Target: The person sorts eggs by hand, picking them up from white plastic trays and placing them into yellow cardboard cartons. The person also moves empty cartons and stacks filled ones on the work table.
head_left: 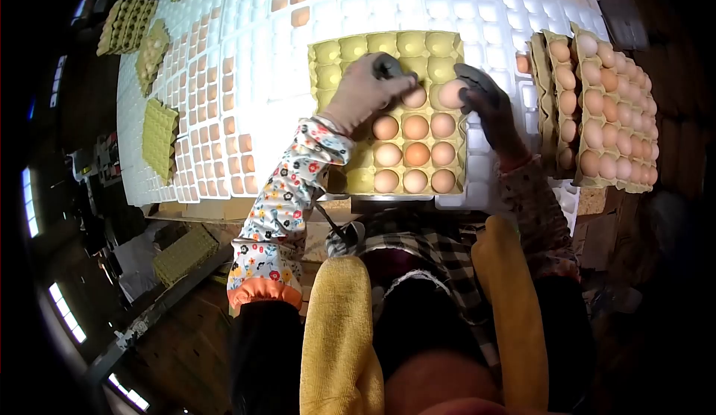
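A yellowish pulp egg tray [322, 53] lies in front of me, with several brown eggs in its nearer cups and bare cups along its far rows. My left hand [377, 90], in a glove with dark fingertips, reaches over the tray from the left. Its curled fingers pinch an egg [415, 97] at one of the middle cups. At the tray's right edge, my right hand [488, 105], in a dark glove, grips a pale egg [450, 94] between thumb and fingers. Part of the left hand's fingers is hidden behind its own back.
Brightly lit white trays [253, 87] cover the table, many cups holding eggs. To the right, a tilted pulp tray full of eggs [615, 109] leans beside another filled tray [564, 102]. Stacked pulp trays [127, 26] stand at the far left, with another tray [159, 139] nearer.
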### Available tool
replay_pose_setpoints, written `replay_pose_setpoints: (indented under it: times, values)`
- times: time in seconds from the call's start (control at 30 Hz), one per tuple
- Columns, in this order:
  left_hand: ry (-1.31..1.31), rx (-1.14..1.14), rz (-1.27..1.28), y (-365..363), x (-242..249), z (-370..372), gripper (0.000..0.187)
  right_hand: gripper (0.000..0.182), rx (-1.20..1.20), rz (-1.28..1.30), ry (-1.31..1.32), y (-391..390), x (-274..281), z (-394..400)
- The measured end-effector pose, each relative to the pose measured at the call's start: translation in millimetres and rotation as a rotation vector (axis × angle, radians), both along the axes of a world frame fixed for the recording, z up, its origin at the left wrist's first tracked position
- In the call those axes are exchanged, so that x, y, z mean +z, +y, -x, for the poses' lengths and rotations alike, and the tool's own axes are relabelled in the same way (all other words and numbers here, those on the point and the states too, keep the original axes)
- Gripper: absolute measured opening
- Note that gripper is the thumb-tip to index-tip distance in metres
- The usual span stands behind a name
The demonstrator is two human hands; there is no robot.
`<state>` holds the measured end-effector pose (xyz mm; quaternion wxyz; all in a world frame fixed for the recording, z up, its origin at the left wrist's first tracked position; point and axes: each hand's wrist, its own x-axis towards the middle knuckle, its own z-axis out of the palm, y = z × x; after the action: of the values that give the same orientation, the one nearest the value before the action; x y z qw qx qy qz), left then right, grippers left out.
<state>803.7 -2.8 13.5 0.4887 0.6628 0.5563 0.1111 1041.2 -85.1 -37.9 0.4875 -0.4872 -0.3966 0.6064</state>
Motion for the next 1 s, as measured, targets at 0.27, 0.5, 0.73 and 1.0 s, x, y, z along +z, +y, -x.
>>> replay_pose_setpoints:
  times: [0.27,0.5,0.73,1.0]
  values:
    - [-0.791,0.357,0.257,-25,5,28,0.033,0.042,0.379,-0.482,-0.817,-22,27,11]
    - [0.628,-0.653,-0.572,-48,17,40,0.048,0.052,0.095,0.180,0.203,-36,43,-3]
    - [0.280,-0.463,-0.493,-45,18,70,0.044,0.047,0.757,-0.400,-1.582,-3,64,73]
    - [-0.676,0.358,0.292,4,-11,287,0.041,0.052,0.873,-0.069,-1.971,8,61,113]
